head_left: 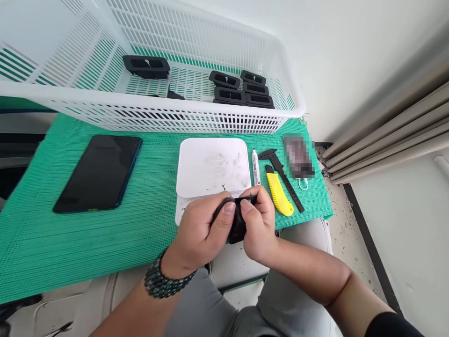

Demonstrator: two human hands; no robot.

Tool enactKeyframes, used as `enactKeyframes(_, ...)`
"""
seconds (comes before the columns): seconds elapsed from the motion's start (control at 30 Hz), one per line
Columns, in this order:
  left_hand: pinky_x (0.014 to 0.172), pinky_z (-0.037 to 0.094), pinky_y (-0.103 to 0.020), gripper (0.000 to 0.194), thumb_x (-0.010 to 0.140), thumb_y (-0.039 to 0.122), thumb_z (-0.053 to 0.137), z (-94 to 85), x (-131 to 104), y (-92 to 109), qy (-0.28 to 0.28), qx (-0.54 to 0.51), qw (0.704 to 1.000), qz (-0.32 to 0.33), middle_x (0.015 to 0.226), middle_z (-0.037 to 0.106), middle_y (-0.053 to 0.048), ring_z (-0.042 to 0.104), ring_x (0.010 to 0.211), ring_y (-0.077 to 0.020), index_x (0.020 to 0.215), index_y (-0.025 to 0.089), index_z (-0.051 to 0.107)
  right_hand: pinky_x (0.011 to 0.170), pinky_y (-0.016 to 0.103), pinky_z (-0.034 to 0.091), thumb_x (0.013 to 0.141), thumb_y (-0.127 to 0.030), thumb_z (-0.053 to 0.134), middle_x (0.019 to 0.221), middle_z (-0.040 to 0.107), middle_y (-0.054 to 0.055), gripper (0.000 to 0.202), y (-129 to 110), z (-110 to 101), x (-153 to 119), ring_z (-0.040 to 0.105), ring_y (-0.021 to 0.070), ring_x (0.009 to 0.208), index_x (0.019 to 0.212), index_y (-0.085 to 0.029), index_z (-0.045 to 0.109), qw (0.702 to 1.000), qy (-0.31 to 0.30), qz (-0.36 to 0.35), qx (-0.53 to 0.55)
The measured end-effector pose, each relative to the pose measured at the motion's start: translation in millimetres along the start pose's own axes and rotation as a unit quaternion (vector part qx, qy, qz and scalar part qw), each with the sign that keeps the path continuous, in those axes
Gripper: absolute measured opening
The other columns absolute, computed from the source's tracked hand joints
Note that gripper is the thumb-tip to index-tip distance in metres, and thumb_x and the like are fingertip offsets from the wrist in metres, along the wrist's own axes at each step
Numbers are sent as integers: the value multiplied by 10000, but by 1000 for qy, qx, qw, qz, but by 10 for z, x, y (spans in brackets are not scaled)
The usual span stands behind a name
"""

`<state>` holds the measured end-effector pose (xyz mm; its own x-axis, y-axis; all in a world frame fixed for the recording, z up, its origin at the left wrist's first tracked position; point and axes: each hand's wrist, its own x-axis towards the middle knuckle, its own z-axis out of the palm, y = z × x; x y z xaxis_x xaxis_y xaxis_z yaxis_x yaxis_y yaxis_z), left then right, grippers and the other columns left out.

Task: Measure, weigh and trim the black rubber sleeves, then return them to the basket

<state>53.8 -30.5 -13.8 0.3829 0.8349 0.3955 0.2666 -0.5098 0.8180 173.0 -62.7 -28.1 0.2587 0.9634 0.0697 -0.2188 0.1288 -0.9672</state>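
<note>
Both of my hands grip one black molded plastic part (237, 228) at the front edge of the table, over my lap. My left hand (205, 224) wraps round its left side, thumb pressed on top. On the other side my right hand (258, 223) holds it, the thumb on the near face and the fingers curled behind. Much of the part is hidden by my fingers. Just beyond the hands lies a white digital scale (212, 168), its top smudged with dark marks and small black crumbs.
A white slotted basket (294, 93) at the back holds several black plastic parts (229, 95). On the green mesh-covered table (150, 178) lie a dark tablet or phone (100, 173), a white marker (256, 167), a yellow utility knife (279, 193), a black caliper (286, 180) and a blurred item (299, 157).
</note>
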Motion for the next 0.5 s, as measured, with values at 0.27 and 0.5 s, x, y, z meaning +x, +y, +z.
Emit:
enactKeyframes(0.27, 463, 311, -293, 357, 977, 237, 424, -71, 6, -15, -17, 4, 999, -27, 507, 373, 58, 363, 447, -130, 626, 255, 365, 652, 288, 397, 884, -349, 552, 754, 456, -39, 133, 12, -10, -15, 419, 142, 689, 877, -240, 478, 999, -26, -8, -47)
enactKeyframes(0.5, 451, 325, -266, 373, 991, 298, 428, -120, 61, -26, -37, -13, 998, -49, 516, 421, 53, 370, 463, -121, 623, 244, 390, 561, 275, 353, 977, -448, 535, 725, 461, -57, 212, -28, -32, -11, 405, 130, 608, 972, -258, 441, 990, -122, 26, -68)
